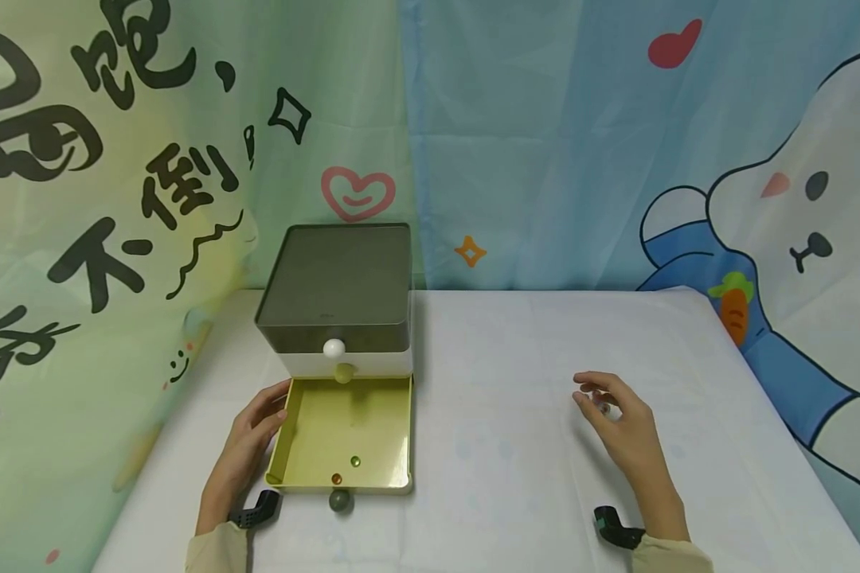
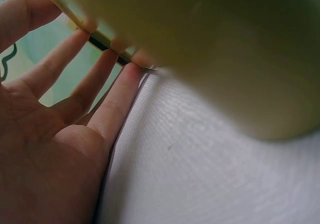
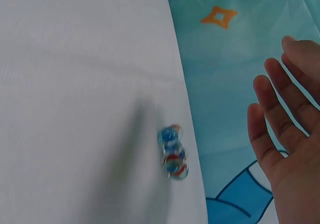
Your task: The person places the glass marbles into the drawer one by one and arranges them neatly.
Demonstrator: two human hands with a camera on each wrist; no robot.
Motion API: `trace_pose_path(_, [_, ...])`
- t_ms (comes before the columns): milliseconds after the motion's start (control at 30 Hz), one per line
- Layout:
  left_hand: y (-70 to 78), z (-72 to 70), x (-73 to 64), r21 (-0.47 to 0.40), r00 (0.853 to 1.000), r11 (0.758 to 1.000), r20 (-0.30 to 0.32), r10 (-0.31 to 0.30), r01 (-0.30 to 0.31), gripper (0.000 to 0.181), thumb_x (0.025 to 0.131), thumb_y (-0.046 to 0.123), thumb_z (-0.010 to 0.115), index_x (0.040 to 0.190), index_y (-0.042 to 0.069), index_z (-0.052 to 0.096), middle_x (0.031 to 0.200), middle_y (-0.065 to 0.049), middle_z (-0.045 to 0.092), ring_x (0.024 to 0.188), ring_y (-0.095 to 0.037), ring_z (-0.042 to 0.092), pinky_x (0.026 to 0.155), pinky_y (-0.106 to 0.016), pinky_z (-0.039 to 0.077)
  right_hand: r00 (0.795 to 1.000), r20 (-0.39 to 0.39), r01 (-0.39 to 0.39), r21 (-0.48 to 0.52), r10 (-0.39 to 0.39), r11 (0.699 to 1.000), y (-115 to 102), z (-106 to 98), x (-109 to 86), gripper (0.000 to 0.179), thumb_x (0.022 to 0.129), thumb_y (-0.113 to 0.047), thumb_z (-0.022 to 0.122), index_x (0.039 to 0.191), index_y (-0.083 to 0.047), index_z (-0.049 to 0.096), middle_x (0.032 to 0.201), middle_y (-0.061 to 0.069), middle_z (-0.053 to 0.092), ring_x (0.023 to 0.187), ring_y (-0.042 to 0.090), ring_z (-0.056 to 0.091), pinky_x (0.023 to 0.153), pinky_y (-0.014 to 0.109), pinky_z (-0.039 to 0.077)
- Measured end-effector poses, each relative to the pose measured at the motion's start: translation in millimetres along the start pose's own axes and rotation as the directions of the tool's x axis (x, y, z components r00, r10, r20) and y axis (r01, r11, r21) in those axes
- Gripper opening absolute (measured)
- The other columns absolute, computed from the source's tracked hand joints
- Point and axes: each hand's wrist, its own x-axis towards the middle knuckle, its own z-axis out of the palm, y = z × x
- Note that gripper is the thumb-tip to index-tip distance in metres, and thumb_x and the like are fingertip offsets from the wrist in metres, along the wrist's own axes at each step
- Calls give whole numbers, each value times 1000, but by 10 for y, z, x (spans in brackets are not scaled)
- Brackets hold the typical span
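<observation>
A small drawer cabinet [image 1: 337,274] has its yellow-green bottom drawer [image 1: 380,414] pulled out. Inside that drawer, near the front wall, lie a green marble [image 1: 355,461] and an orange marble [image 1: 336,478]. My left hand [image 1: 247,442] rests against the drawer's left side; in the left wrist view its fingertips [image 2: 132,69] touch the edge, fingers fairly straight. Over the right half of the table hovers my right hand [image 1: 619,426], fingers loosely bent. Several glass marbles [image 3: 173,152] with blue and red swirls sit bunched beside that hand in the right wrist view, apart from its fingers.
The cabinet's upper front carries a white knob [image 1: 334,348] with a yellow knob [image 1: 343,372] below it; a dark knob [image 1: 340,500] juts from the pulled-out drawer. White cloth [image 1: 502,477] covers the table. A printed curtain [image 1: 516,143] hangs behind.
</observation>
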Motion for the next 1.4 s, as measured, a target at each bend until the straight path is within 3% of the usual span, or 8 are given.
trace_pose_path(133, [-12, -10, -7, -4, 1000, 1000, 8, 6, -6, 54, 109, 23, 53, 160, 13, 39, 165, -17, 38, 138, 2, 48, 105, -8, 42, 1000, -3, -26, -21, 26, 999, 89, -55, -48, 33, 97, -6, 73, 128, -13, 69, 110, -24, 63, 95, -6, 57, 86, 11, 46])
trace_pose_path(300, [-25, -18, -3, -7, 1000, 1000, 10, 14, -14, 54, 109, 21, 53, 160, 11, 38, 165, -17, 38, 138, 1, 49, 104, -9, 43, 997, 49, -60, -43, 63, 997, 170, -119, -107, 38, 99, -11, 71, 136, -11, 63, 115, -27, 59, 104, -10, 55, 91, 12, 44])
trace_pose_path(600, [-32, -20, 10, -4, 1000, 1000, 8, 19, -19, 54, 109, 20, 53, 160, 11, 38, 165, -17, 38, 137, -1, 49, 104, -9, 44, 981, 122, -141, -110, 154, 984, 276, -189, -138, 46, 103, -22, 68, 144, -7, 56, 132, 14, 66, 110, -6, 52, 90, 11, 44])
trace_pose_path(867, [-15, -17, -2, -6, 1000, 1000, 2, 8, -8, 54, 109, 21, 53, 161, 11, 38, 165, -16, 38, 138, 0, 48, 105, -9, 43, 969, 133, -176, -220, 208, 960, 333, -203, -170, 45, 102, -22, 68, 142, -3, 56, 136, 19, 63, 114, 31, 58, 87, 15, 44])
trace_pose_path(1033, [-21, -17, 0, -7, 1000, 1000, 5, 13, -13, 54, 109, 21, 53, 160, 11, 39, 165, -17, 38, 138, -1, 49, 105, -9, 43, 961, 118, -212, -255, 248, 943, 361, -207, -182, 48, 102, -24, 69, 142, -2, 56, 135, 22, 62, 114, 35, 59, 85, 16, 45])
trace_pose_path(1133, [-24, -17, 1, -4, 1000, 1000, 3, 13, -13, 54, 109, 21, 53, 160, 11, 39, 165, -16, 38, 138, -1, 49, 104, -9, 43, 962, 101, -216, -283, 253, 934, 395, -199, -188, 45, 101, -20, 70, 140, -1, 57, 133, 23, 63, 112, 36, 61, 87, 23, 49])
trace_pose_path(1300, [-31, -18, 6, 0, 1000, 1000, 4, 12, -12, 54, 109, 22, 53, 160, 12, 39, 165, -16, 38, 138, -2, 49, 105, -9, 43, 959, 61, -240, -346, 277, 907, 437, -180, -189, 42, 100, -17, 70, 136, 2, 59, 127, 24, 63, 109, 37, 63, 88, 48, 54])
trace_pose_path(1400, [-35, -17, 5, -4, 1000, 1000, 3, 14, -14, 53, 109, 21, 52, 160, 12, 39, 165, -16, 39, 139, -2, 49, 105, -9, 43, 948, 53, -275, -366, 315, 889, 440, -177, -177, 42, 100, -17, 70, 136, 3, 59, 123, 26, 64, 105, 39, 63, 85, 51, 53])
